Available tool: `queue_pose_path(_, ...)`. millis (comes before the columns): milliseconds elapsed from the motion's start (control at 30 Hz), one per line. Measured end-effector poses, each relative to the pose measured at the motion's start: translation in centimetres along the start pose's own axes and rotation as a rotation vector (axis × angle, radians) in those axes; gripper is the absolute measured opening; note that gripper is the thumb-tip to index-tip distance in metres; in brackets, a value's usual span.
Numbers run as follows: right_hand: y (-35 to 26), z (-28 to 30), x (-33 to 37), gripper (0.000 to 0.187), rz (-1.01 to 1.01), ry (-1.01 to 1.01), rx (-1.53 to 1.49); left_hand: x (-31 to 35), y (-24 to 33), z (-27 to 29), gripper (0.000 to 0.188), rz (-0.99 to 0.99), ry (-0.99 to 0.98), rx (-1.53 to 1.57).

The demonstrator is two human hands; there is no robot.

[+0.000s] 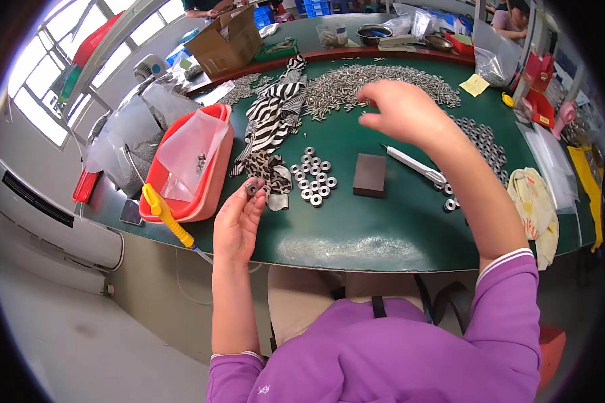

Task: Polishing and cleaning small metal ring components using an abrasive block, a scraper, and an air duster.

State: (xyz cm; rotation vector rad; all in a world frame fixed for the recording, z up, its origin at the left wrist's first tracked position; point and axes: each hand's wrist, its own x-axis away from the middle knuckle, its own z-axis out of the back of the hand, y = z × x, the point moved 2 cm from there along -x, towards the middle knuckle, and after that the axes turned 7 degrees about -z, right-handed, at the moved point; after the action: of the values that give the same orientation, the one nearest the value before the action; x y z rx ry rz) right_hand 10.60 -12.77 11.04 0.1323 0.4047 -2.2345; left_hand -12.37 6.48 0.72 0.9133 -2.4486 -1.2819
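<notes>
Between left fingers, a metal ring

Grey ring, zebra-striped cloth

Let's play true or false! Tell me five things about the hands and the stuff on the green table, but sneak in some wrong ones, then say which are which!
1. The left hand holds a small metal ring. True.
2. The right hand rests on the dark block. False: it is beyond the block, near the pile of small metal pieces.
3. A white tool lies to the right of the block. True.
4. The striped cloth is red and blue. False: it is black and white.
5. The red tub stands left of that cloth. True.
</notes>
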Motion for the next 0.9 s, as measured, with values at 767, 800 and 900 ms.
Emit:
queue_pose_path(767,2.7,-3.6,12.2,0.027,0.104,-0.319,-0.364,0.1,-4.1,-5.2,0.029,0.206,-0.249,0.423)
queue_pose_path(800,3.0,-4.1,12.2,0.027,0.095,-0.269,-0.307,0.1,-4.1,-5.2,0.029,0.159,-0.261,0.334)
queue_pose_path(900,4.1,-4.4,11.7,0.027,-0.016,-0.063,-0.277,0.5,-4.1,-5.4,0.03,0.065,-0.28,0.169)
